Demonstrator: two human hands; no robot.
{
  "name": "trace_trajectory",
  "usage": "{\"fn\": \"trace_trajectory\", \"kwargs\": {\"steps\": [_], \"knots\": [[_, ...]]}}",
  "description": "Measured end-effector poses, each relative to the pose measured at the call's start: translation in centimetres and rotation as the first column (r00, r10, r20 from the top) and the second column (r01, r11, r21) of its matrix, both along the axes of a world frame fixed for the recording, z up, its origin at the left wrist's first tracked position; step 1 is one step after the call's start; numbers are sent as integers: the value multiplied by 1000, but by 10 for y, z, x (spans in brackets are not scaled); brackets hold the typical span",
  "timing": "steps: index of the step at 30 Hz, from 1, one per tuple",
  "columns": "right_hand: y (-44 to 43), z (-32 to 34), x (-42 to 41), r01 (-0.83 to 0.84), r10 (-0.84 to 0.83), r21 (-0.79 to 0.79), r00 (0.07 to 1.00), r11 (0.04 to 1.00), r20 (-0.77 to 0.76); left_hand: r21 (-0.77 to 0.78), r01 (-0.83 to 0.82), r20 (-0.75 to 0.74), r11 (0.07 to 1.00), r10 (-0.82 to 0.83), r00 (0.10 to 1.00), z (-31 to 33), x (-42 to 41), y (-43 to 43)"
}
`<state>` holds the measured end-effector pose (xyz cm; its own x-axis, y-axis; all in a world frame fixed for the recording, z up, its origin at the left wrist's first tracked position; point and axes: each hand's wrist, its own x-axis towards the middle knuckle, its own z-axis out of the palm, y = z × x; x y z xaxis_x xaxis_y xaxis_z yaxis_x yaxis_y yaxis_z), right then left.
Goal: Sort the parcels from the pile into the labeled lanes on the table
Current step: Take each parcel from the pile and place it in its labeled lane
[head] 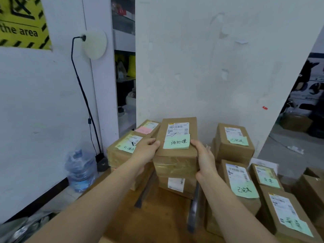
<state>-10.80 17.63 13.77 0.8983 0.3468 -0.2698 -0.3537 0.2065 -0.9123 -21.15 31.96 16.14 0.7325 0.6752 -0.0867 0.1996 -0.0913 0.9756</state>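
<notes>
We judge sorting well along: brown note-tagged cardboard boxes (234, 137) flank the middle stack (177, 185); what remains is unseen. Atop that stack our left hand (145, 151) and right hand (204, 156) grip the sides of a taped brown cardboard parcel (175, 163) with white shipping label (178, 128) and green handwritten note (177, 142).

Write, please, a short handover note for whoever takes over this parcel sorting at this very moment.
Left hand: fingers curled on the left edge of the held parcel.
Right hand: gripping its right side.
The held parcel, with a green note on it, is atop the middle stack, between the dark divider strips; I cannot tell whether it has been set down.
Done: labeled boxes stand in the left stack and the right stack.
Left: release this one, then check the near-right parcels.
</notes>
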Motion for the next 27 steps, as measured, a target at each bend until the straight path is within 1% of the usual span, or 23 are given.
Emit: {"fn": "trace_trajectory", "kwargs": {"steps": [5,11,14,17,19,22,24,26,27], "knots": [[38,-5,7,9,-8,-56,1000,998,5,-19,46,29,999,-45,999,-5,7,37],[75,-8,28,-15,15,-99,1000,995,3,-10,39,-19,999,-39,999,-12,25,75],[93,-10,37,-38,39,-115,999,993,3,23,54,-45,998,-53,998,-11,33,90],[107,-13,47,-37,36,-119,999,992,-12,73,67,-39,995,-65,997,-14,40,105],[115,-17,51,-38,36,-135,999,990,-15,155,94,-84,983,-82,993,-18,43,118],[128,-22,55,-24,20,-149,999,989,-29,319,112,-174,941,-58,983,-31,47,148],[135,-23,55,-13,7,-154,999,988,-37,418,104,-277,903,18,961,-42,47,172],[142,-23,53,-3,-5,-158,999,987,-50,511,119,-410,851,120,904,-55,46,197],[145,-25,52,4,-13,-155,998,988,-56,521,139,-468,842,146,872,-60,45,206]]}}
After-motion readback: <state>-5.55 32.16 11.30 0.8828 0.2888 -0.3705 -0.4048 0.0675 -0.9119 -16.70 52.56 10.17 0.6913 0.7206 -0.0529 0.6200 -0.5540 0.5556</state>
